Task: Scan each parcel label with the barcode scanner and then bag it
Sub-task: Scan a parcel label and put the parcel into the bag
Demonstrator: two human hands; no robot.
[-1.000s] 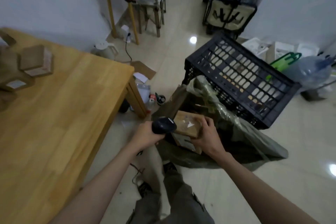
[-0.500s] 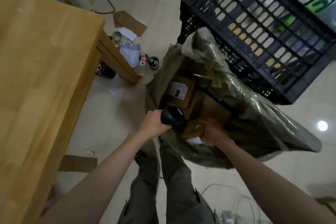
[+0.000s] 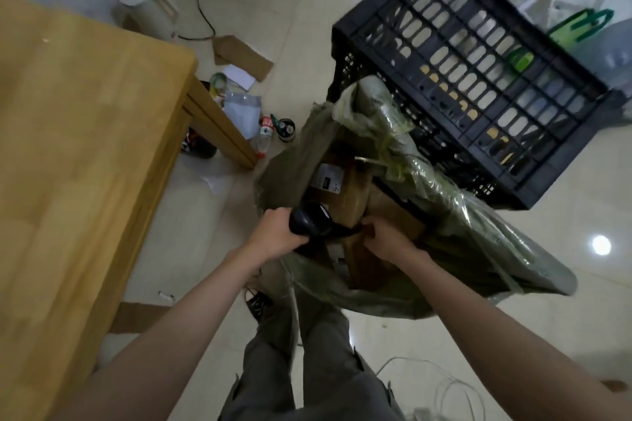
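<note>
Parcel [image 3: 359, 260] gripped by right hand [image 3: 386, 239] inside bag [image 3: 478, 232], left hand [image 3: 277, 237] clutching scanner [image 3: 309, 220]

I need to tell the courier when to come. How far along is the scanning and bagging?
Done: at least one labelled parcel and other brown boxes already lie inside the green sack. In hand: the left hand holds the barcode scanner at the sack's mouth while the right hand lowers a brown parcel in. Left: this view shows no parcels waiting, so I cannot tell.
</note>
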